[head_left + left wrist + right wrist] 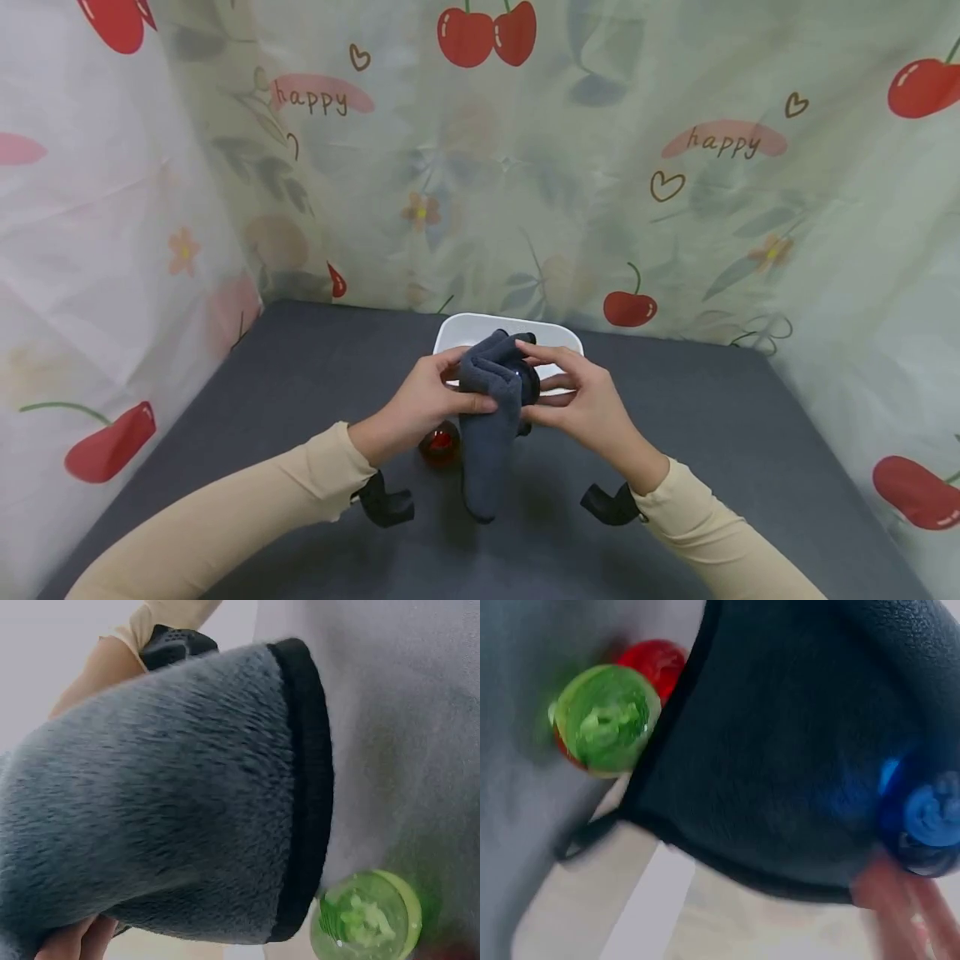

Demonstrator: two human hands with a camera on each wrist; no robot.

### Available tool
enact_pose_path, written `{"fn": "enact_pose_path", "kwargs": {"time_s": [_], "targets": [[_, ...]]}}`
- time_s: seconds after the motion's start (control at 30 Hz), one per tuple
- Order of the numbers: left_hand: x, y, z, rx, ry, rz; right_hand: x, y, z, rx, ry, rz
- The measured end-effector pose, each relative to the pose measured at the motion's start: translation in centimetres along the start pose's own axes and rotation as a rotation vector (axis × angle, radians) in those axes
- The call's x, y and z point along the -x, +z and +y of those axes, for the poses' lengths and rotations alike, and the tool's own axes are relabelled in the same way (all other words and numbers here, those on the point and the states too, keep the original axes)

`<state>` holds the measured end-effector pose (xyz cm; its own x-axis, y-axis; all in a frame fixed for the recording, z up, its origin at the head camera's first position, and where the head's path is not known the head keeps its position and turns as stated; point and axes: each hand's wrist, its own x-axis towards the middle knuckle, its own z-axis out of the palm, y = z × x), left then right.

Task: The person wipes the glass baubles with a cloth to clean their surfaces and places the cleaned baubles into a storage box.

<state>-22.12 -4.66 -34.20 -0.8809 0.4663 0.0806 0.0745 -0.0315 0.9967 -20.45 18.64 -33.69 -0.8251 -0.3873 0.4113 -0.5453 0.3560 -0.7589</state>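
In the head view my left hand [411, 408] grips a folded grey-blue towel [491, 450], thumb in front, with the lower end hanging down. My right hand [581, 387] holds a dark blue, shiny, see-through round thing [531, 382] against the towel's right side, fingers about it. In the right wrist view the same blue round thing [930, 814] lies against the towel's inner face, beside blurred fingertips [900, 907]. The towel [172, 795] with its black edging covers most of the left wrist view and hides much of the left hand.
A white tray [510, 321] stands behind the hands on the dark grey table [337, 350]. A red round glassy thing [440, 442] sits left of the towel. Close to it is a green see-through one [607, 720]. Patterned curtains [480, 167] enclose the table's back and sides.
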Motion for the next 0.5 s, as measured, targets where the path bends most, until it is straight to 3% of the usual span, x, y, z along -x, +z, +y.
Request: {"fn": "enact_pose_path", "kwargs": {"time_s": [0.1, 0.17, 0.3, 0.4, 0.5], "targets": [[0.12, -0.15, -0.28, -0.016, -0.006, 0.026, -0.16, -0.10, -0.13, 0.200, -0.058, -0.019], [0.14, -0.28, -0.44, -0.007, -0.006, 0.048, -0.12, -0.26, -0.15, 0.226, -0.076, -0.031], [0.08, -0.43, -0.35, 0.056, -0.016, 0.056, 0.20, -0.42, 0.23, 0.087, -0.105, -0.006], [0.01, -0.33, -0.02, 0.105, -0.040, 0.006, 0.38, -0.20, 0.61, -0.063, -0.140, 0.008], [-0.18, -0.19, 0.24, 0.097, -0.035, -0.024, 0.37, 0.07, 0.71, -0.112, -0.156, 0.022]]}}
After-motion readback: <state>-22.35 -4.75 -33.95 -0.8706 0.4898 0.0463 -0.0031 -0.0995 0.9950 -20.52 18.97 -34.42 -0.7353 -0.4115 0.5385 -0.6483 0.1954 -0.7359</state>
